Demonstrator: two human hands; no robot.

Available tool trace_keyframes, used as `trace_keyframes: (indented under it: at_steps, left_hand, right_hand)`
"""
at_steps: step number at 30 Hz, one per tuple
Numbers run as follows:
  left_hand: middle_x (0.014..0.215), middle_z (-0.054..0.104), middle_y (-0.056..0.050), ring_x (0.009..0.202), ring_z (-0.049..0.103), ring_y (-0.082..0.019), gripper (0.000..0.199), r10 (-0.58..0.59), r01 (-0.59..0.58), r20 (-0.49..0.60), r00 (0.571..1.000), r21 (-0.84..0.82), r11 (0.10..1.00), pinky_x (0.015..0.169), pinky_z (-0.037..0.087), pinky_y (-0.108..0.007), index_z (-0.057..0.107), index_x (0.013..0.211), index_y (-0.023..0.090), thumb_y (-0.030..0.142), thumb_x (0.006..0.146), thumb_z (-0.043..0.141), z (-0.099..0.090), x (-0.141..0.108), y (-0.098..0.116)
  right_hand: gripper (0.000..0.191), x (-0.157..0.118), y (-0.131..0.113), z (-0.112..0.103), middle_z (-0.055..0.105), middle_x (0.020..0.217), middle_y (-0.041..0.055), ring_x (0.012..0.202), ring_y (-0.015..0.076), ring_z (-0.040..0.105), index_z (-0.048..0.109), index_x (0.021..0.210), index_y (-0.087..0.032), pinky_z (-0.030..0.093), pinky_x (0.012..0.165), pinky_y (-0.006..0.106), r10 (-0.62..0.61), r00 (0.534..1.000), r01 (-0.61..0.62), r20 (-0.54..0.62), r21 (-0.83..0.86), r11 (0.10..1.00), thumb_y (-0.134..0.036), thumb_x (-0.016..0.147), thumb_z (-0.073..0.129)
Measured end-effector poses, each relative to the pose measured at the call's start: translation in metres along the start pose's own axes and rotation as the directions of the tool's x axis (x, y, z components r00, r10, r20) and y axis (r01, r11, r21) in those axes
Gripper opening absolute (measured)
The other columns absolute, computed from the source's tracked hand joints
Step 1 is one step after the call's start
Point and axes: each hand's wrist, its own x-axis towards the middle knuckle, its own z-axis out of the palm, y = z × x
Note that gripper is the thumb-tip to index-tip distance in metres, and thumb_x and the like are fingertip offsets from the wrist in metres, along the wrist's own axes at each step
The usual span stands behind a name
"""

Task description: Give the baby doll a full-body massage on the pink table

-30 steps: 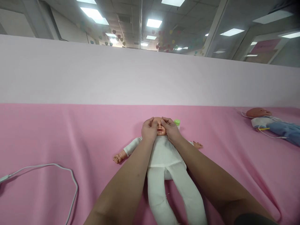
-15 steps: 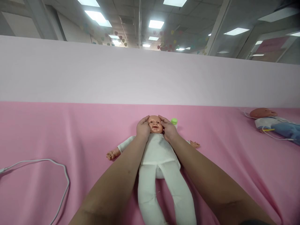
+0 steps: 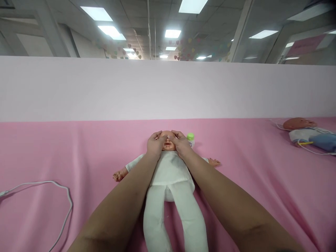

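Note:
A baby doll [image 3: 172,169] with a white cloth body lies face up on the pink sheet [image 3: 99,150], its arms spread. My left hand [image 3: 155,143] rests against the left side of its head, and my right hand [image 3: 181,142] against the right side. Both thumbs lie over the doll's eyes, while the other fingers reach around the head. Its nose, mouth and chin show between my hands. The hands hold the head with fingers spread along its sides. Just right of my right hand stands a small bottle with a green cap [image 3: 190,136].
Another doll [image 3: 315,136] in white and blue, with thin tubing, lies at the far right. A white cable [image 3: 68,196] curves across the sheet at the left. Behind the sheet rises a white panel [image 3: 168,91] with glass above it.
Both thumbs have moved inward from the sides of the doll's face onto its eyes. The view has shifted slightly, so the doll appears a little farther left.

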Motion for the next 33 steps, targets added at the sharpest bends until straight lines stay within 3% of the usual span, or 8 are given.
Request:
trace_keyframes:
  at_steps: [7,14,19,26,33]
  left_hand:
    - [0.113,0.077,-0.01,0.111,0.071,-0.026,0.034,-0.017,0.017,-0.008,1.0,-0.012,1.0,0.104,0.054,-0.043,0.077,0.114,0.022,0.034,0.082,0.076,0.0,-0.001,0.001]
    - [0.118,0.076,-0.01,0.111,0.071,-0.026,0.033,-0.073,0.073,0.003,0.997,-0.105,0.992,0.103,0.055,-0.042,0.077,0.115,0.021,0.023,0.084,0.067,0.001,-0.001,0.003]
    - [0.12,0.076,-0.009,0.113,0.07,-0.025,0.037,-0.073,0.073,0.006,0.997,-0.128,0.989,0.103,0.055,-0.041,0.077,0.118,0.021,0.019,0.084,0.064,-0.001,0.0,0.0]
    - [0.121,0.075,-0.007,0.114,0.07,-0.025,0.034,-0.013,0.014,0.018,1.0,-0.054,0.998,0.102,0.055,-0.04,0.077,0.117,0.024,0.027,0.085,0.067,-0.002,0.001,-0.003]
    - [0.121,0.075,-0.01,0.11,0.071,-0.027,0.046,-0.004,0.004,0.016,1.0,0.029,1.0,0.1,0.055,-0.039,0.074,0.121,0.021,0.034,0.077,0.081,0.0,-0.003,0.004]
  right_hand:
    - [0.048,0.008,0.009,0.002,0.075,0.114,0.0051,0.107,0.023,0.069,0.073,0.109,-0.025,0.055,0.099,0.041,-0.042,0.996,0.035,-0.085,-0.084,0.996,-0.051,0.07,0.086]
    - [0.039,0.01,0.009,-0.003,0.076,0.117,0.0039,0.11,0.0245,0.069,0.076,0.108,-0.027,0.057,0.099,0.043,0.042,0.997,-0.038,-0.063,0.073,0.997,-0.041,0.072,0.081]
    - [0.043,0.008,0.007,-0.006,0.076,0.12,0.0036,0.112,0.0264,0.07,0.076,0.112,-0.029,0.057,0.102,0.047,0.135,0.991,-0.13,-0.024,0.161,0.978,-0.031,0.069,0.082]
    - [0.052,0.0,0.001,-0.006,0.074,0.124,0.0047,0.116,0.0251,0.068,0.074,0.118,-0.026,0.054,0.107,0.044,0.06,0.998,-0.064,0.032,0.138,0.988,-0.033,0.069,0.088]
    - [0.058,-0.005,-0.01,-0.002,0.073,0.114,0.0041,0.1,0.0243,0.072,0.07,0.113,-0.025,0.059,0.096,0.043,0.081,0.996,-0.085,0.036,0.106,0.991,-0.032,0.061,0.094]
